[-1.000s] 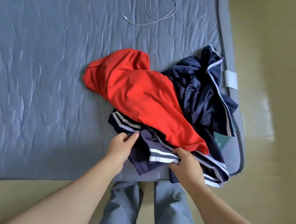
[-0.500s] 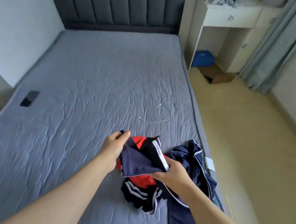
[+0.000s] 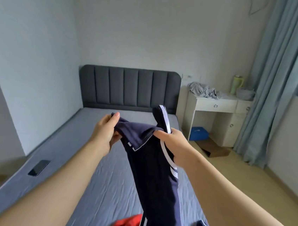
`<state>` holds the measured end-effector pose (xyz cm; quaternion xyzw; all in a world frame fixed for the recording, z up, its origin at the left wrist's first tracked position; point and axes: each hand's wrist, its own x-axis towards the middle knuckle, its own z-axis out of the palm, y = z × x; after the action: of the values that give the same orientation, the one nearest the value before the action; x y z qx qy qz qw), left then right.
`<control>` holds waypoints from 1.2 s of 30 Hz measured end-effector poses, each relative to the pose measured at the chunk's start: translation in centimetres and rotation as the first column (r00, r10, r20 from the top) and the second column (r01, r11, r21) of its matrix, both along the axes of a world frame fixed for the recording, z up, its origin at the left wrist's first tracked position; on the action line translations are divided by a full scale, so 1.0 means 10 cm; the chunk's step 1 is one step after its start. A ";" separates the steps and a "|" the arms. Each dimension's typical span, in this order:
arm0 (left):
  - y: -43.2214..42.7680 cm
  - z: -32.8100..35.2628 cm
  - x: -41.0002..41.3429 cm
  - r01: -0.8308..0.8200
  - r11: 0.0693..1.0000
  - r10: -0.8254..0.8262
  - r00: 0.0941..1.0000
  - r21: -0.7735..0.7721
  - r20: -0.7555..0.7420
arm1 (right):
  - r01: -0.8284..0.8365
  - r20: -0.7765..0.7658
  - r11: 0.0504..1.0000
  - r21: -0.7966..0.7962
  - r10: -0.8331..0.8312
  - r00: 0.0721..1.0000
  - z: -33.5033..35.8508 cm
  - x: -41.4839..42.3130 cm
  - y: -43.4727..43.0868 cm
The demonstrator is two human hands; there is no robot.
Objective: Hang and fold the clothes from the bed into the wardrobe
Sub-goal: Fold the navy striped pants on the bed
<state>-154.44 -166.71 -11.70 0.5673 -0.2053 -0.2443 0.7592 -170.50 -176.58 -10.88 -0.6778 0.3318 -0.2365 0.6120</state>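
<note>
Garment [image 3: 156,178], navy with white stripes, hangs from left hand [image 3: 105,134] and right hand [image 3: 172,139], both gripping its top.

Pale walls [image 3: 135,28], wooden floor [image 3: 248,178], white desk [image 3: 215,103], blue curtains [image 3: 275,89].

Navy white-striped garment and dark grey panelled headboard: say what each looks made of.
Navy white-striped garment: probably thin sportswear knit, matte; it drapes limply from the left hand and right hand. Dark grey panelled headboard: seemingly padded fabric upholstery, matte, with vertical channels pressed in.
</note>
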 end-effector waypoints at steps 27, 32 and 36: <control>0.71 2.47 -0.01 0.211 0.956 -0.046 0.795 -0.204 0.605 | -0.032 0.549 0.982 -0.185 0.131 0.826 2.13 0.54 0.62; 0.67 2.29 -0.08 0.230 0.936 -0.089 0.886 -0.266 0.454 | -0.227 0.381 0.926 -0.302 0.335 0.862 1.75 0.66 0.73; 0.67 2.20 -0.10 0.363 0.883 -0.188 0.856 -0.299 0.482 | -0.309 0.188 0.907 -0.285 0.369 0.910 1.60 0.70 0.80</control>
<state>-155.40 -159.97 10.30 0.4135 -0.4950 -0.1736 0.7442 -163.49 -168.58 5.07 -0.7634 0.1002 -0.2447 0.5893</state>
